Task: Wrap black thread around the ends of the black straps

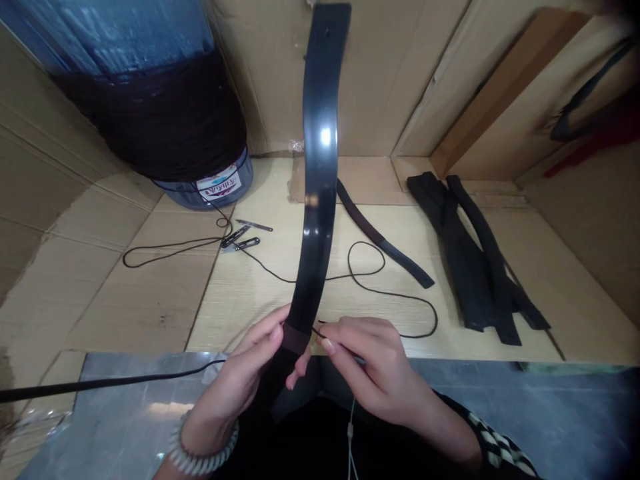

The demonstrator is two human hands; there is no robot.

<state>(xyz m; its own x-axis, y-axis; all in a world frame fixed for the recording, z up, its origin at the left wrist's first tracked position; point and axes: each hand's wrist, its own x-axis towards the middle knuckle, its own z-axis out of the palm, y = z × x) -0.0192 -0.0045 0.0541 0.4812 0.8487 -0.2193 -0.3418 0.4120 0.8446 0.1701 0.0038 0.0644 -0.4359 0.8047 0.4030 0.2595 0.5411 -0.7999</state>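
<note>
A long, curved, glossy black strip [320, 167] rises from my left hand [250, 363], whose fingers wrap round its lower part. Dark cord winding [296, 339] covers a short band of the strip beside my thumb. My right hand [377, 363] pinches a thin black cord [418, 298] just right of that band. From there the cord loops over the table and passes behind the strip. The strip's lowest end is hard to make out against dark clothing.
A blue water bottle [150, 33] wrapped in dark cord [160, 117] stands at the left. Small thread snips [247, 244] and a pointed metal tool [254, 225] lie near it. One strip [385, 237] lies mid-table, with several more black strips [473, 260] at right. Cardboard walls [380, 87] enclose the table.
</note>
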